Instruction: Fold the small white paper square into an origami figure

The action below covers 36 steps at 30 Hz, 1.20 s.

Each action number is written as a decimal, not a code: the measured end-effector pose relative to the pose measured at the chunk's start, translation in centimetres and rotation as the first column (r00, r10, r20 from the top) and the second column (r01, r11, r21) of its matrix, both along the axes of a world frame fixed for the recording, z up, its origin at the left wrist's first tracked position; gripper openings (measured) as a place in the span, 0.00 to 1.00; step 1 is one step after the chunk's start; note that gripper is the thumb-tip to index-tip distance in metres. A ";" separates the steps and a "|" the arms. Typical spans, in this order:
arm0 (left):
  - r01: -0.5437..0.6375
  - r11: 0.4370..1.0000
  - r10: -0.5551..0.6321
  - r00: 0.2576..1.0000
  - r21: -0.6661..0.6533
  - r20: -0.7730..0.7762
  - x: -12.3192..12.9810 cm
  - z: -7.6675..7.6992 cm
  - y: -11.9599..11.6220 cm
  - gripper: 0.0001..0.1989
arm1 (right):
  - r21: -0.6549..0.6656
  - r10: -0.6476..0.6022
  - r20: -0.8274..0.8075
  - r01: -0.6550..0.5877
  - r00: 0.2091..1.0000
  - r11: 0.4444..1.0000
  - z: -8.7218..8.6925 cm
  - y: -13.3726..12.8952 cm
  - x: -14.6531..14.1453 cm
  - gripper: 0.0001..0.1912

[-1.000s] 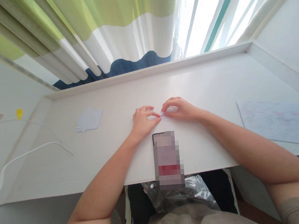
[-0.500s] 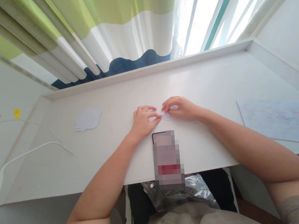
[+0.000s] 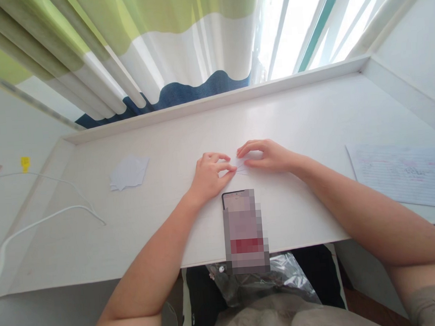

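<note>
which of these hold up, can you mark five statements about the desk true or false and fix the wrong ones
1. The left hand and right hand are both at a small white paper. True.
2. The phone lies between the hands and the curtain. False: it is on the near side of the hands.
3. The lined sheet is on the right of the desk. True.
4. The loose paper pile is under the right hand. False: it lies apart, left of both hands.
</note>
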<state>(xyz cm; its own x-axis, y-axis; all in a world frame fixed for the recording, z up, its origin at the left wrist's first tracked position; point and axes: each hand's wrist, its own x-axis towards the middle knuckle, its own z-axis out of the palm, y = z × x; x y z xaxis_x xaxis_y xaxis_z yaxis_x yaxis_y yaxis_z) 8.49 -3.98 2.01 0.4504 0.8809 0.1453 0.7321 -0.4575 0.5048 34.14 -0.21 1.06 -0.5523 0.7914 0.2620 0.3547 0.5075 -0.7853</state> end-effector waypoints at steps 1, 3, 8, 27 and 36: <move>0.002 1.000 -0.002 1.000 0.001 0.000 0.0 0.0 0.0 0.07 | 0.004 0.022 0.011 -0.022 1.000 1.000 0.0 0.0 0.1 0.11; 0.008 1.000 -0.008 1.000 0.005 -0.005 0.0 0.0 0.0 0.07 | 0.001 0.044 0.030 -0.044 0.999 0.999 0.1 0.1 0.3 0.09; 0.028 1.000 -0.028 0.999 0.013 -0.022 -0.2 -0.1 0.1 0.08 | -0.014 0.045 0.047 -0.044 0.998 0.999 0.2 0.1 0.4 0.08; 0.019 1.000 -0.018 1.000 0.025 -0.018 0.0 -0.2 0.0 0.08 | 0.123 0.061 0.251 -0.095 0.966 0.988 0.0 0.0 0.6 0.13; 0.036 0.999 -0.036 0.999 0.023 -0.001 -0.1 -0.5 0.1 0.07 | 0.203 0.042 0.424 -0.140 0.905 0.969 0.4 -0.5 1.0 0.16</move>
